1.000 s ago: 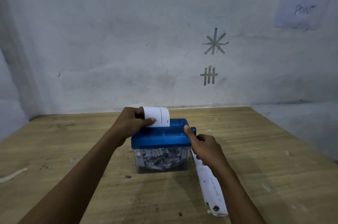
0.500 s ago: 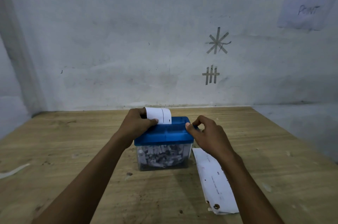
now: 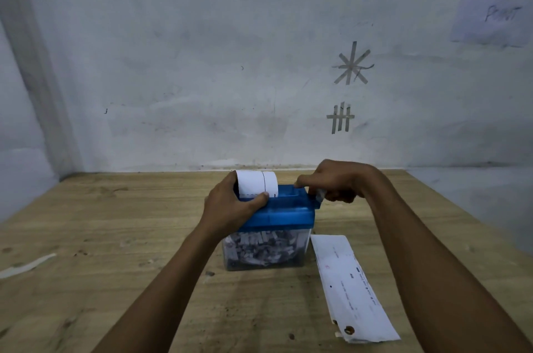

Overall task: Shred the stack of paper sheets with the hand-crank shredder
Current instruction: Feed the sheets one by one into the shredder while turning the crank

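Note:
A small hand-crank shredder (image 3: 284,215) with a blue lid stands mid-table; its clear bin (image 3: 264,250) holds shredded strips. A short white paper sheet (image 3: 256,184) sticks up from the slot in the lid, curling backward. My left hand (image 3: 233,205) grips the lid's left end, thumb against the sheet's lower edge. My right hand (image 3: 334,179) is curled round the crank handle (image 3: 318,196) at the lid's right end, raised above the lid's level. A stack of long white paper sheets (image 3: 350,286) lies flat on the table right of the shredder, under my right forearm.
The wooden table (image 3: 101,237) runs to a grey wall at the back and a wall on the left. A thin pale strip (image 3: 27,266) lies near the left edge. The table's right edge slants away at far right.
My right hand has swung the crank from low at the shredder's front-right up and back to above the lid. The sheet stands a little shorter in the slot. My left hand has stayed put.

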`<action>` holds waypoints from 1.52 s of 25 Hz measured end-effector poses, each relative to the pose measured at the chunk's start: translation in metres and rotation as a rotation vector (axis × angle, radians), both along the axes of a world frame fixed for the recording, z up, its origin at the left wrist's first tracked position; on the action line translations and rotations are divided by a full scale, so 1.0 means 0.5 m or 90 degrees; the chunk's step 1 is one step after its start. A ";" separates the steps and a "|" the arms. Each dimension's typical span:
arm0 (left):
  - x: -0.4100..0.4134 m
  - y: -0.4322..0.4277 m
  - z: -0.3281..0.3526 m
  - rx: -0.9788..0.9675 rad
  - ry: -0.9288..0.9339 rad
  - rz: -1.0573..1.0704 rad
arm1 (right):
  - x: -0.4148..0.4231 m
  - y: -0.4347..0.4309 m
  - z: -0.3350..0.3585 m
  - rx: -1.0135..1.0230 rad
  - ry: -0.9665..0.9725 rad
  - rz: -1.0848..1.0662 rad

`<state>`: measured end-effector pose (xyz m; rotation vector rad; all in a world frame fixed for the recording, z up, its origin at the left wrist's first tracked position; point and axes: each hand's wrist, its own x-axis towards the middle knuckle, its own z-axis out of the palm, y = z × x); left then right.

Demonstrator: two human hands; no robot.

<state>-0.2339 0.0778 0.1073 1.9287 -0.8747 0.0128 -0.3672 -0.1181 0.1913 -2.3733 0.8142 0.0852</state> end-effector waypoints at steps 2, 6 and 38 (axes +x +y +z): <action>0.008 0.000 -0.006 -0.010 -0.007 -0.001 | -0.043 -0.012 -0.020 0.041 -0.083 0.095; 0.015 -0.003 -0.016 -0.013 -0.047 -0.020 | -0.094 -0.020 -0.097 0.132 -0.332 0.110; 0.032 -0.004 -0.018 0.040 -0.076 -0.081 | -0.004 0.079 -0.085 -0.179 -0.522 -0.258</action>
